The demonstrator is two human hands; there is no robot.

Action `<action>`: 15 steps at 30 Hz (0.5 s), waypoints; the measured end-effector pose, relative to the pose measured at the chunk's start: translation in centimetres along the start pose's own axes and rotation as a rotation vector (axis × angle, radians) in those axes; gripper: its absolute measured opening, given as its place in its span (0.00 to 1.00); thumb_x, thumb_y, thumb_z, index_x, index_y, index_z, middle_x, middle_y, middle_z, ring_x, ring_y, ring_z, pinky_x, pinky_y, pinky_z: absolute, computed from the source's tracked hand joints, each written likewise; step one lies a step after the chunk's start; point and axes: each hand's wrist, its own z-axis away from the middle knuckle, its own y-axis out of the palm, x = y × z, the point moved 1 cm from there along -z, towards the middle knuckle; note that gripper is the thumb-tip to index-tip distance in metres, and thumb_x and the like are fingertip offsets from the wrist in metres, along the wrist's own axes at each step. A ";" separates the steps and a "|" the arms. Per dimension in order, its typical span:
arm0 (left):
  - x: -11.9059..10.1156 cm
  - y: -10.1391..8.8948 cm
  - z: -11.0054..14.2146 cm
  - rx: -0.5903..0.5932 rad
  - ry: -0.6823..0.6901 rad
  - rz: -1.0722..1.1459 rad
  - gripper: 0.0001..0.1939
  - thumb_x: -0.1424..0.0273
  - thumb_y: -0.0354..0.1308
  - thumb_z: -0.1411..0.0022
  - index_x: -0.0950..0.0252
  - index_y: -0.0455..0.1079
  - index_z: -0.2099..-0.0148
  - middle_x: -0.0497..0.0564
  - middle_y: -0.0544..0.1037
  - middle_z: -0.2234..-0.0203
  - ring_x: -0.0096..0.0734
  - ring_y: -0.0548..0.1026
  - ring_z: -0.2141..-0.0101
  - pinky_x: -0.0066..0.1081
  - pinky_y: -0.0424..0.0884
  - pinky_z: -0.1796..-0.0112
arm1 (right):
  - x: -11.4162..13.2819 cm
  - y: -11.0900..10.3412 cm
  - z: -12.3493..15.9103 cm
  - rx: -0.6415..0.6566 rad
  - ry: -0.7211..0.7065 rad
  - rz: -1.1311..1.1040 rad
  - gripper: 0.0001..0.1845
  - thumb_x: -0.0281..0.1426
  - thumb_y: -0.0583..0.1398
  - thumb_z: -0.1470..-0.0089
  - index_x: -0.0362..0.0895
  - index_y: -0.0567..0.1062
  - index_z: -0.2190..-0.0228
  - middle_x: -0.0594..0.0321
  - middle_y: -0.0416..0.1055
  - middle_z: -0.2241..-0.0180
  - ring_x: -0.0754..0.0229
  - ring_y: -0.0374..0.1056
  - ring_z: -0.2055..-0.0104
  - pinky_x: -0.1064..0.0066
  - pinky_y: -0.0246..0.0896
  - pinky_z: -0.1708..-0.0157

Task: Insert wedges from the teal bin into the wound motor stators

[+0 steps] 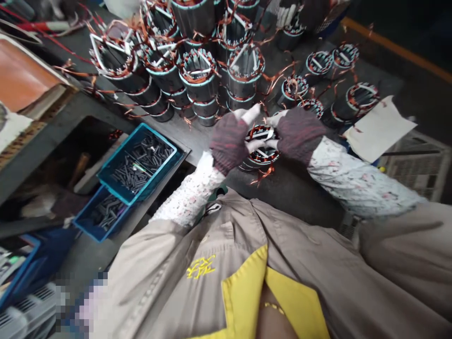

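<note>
- Left hand [229, 143]: worn in a maroon knit work glove with white fingers; located against the left side of the wound motor stator [260, 159]. The white fingers [252, 114] are spread, one reaching past the stator's far edge and another lying across its top.
- Right hand [300, 134]: same glove type; located against the right side of the stator, with its white fingers [276, 117] extending toward the left hand.
- Hand state: the hands are apart, with the stator between them. Fingers of both contact its upper end. Whether they are clamped on it cannot be determined.
- Workpiece: the stator stands upright on the dark metal bench [300, 193], directly beneath both hands. Copper windings and loose leads show at its top.
- Beyond the hands: a dense group of similar stators [199, 82] stands on the bench.
- Left of the left hand: two blue plastic crates [137, 165] [102, 214] hold short black sleeves [139, 162].
- Right of the right hand: a white paper sheet [379, 127] lies on the bench.
</note>
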 end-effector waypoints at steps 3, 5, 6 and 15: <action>-2.4 0.3 -3.1 0.232 -0.001 -0.153 0.47 0.59 0.80 0.29 0.65 0.68 0.17 0.67 0.78 0.28 0.69 0.79 0.32 0.54 0.76 0.32 | 1.3 -1.5 -1.3 0.083 -0.033 0.087 0.22 0.30 0.61 0.29 0.34 0.84 0.40 0.32 0.82 0.41 0.29 0.79 0.37 0.48 0.73 0.43; -2.7 1.0 -4.2 0.296 -0.002 -0.203 0.32 0.65 0.72 0.22 0.65 0.74 0.22 0.66 0.81 0.32 0.66 0.82 0.35 0.51 0.78 0.35 | 1.0 -2.0 -1.6 0.099 -0.008 -0.122 0.18 0.27 0.62 0.29 0.35 0.85 0.44 0.37 0.85 0.44 0.37 0.82 0.42 0.53 0.74 0.45; -2.5 1.3 -4.4 0.308 0.011 -0.218 0.26 0.67 0.67 0.20 0.65 0.76 0.25 0.65 0.83 0.34 0.64 0.82 0.36 0.51 0.78 0.35 | 0.5 -2.3 -1.5 0.067 0.017 -0.307 0.15 0.27 0.63 0.30 0.36 0.86 0.46 0.41 0.86 0.45 0.42 0.83 0.44 0.57 0.74 0.46; -2.5 1.1 -3.8 0.333 0.002 -0.248 0.23 0.69 0.59 0.17 0.67 0.79 0.26 0.68 0.83 0.33 0.66 0.81 0.33 0.56 0.77 0.33 | 0.2 -5.4 -0.1 0.094 0.035 0.003 0.25 0.38 0.72 0.31 0.35 0.86 0.40 0.35 0.85 0.43 0.34 0.80 0.39 0.50 0.73 0.42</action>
